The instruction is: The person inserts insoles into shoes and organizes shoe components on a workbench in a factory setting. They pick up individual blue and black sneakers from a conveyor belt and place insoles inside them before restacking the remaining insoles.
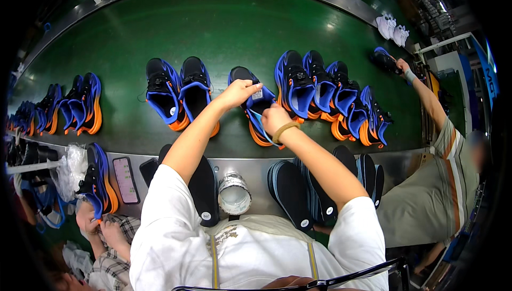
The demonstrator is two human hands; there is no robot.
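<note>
In front of me on the green belt stands a black and blue sneaker [243, 75] with an orange sole, its toe pointing away. My left hand [238, 94] is closed on its tongue, where a pale label shows. At the shoe's opening is my right hand [275, 120], fingers closed on an insole [259, 122] whose light blue edge shows along the heel. The insole lies partly inside the shoe; its front end is hidden.
A sneaker pair [194, 85] stands left, several more sneakers [294, 85] right. Stacked insoles [290, 192] and a tape-wrapped cup [234, 195] sit on the metal ledge near a phone [126, 180]. Co-workers' hands [402, 66] hold sneakers at both sides.
</note>
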